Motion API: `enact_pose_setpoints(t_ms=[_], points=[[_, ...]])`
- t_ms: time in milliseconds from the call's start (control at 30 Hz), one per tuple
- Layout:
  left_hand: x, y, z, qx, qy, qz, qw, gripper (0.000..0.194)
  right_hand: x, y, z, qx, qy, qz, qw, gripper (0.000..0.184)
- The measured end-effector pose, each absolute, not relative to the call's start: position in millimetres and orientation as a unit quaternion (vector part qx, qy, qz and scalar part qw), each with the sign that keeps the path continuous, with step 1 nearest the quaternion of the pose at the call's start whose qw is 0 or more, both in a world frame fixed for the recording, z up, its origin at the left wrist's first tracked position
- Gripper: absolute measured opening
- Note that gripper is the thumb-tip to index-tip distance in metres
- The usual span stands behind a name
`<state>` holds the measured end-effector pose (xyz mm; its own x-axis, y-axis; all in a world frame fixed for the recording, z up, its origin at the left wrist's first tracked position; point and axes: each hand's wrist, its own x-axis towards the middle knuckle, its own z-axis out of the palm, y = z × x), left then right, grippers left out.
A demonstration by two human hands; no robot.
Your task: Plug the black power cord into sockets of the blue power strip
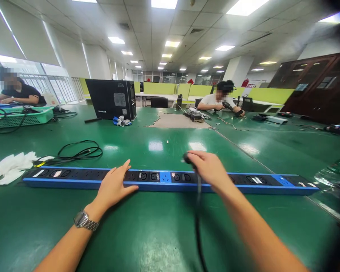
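Power strip (164, 180) lay crosswise on the green tabletop (147, 234) — long axis left-right. Left hand (115, 187) pressed flat on it, fingers open; right hand (208, 168) clamped on a black plug (187, 158) just above the sockets — the nearer hand.

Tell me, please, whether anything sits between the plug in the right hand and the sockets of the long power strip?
Nothing visible does. The right hand holds the black plug just over the power strip; the left hand rests flat on the strip, off to the side.
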<state>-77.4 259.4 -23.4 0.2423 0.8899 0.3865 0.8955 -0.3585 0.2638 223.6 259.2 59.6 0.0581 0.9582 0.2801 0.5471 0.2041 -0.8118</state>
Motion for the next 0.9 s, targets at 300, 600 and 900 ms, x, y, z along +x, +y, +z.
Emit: enact_pose_setpoints(t_ms=[300, 600, 900], points=[[-73, 259, -21, -0.771, -0.582, -0.259, 0.000, 0.068, 299, 259, 16, -0.620, -0.716, 0.183, 0.264, 0.035], [100, 248, -16, -0.860, -0.387, -0.327, -0.052, 0.053, 311, 255, -6, -0.631, -0.691, 0.103, 0.336, 0.047], [77, 263, -10, -0.712, -0.481, -0.508, -0.055, 0.030, 316, 250, -50, -0.649, -0.620, -0.018, 0.440, 0.044]])
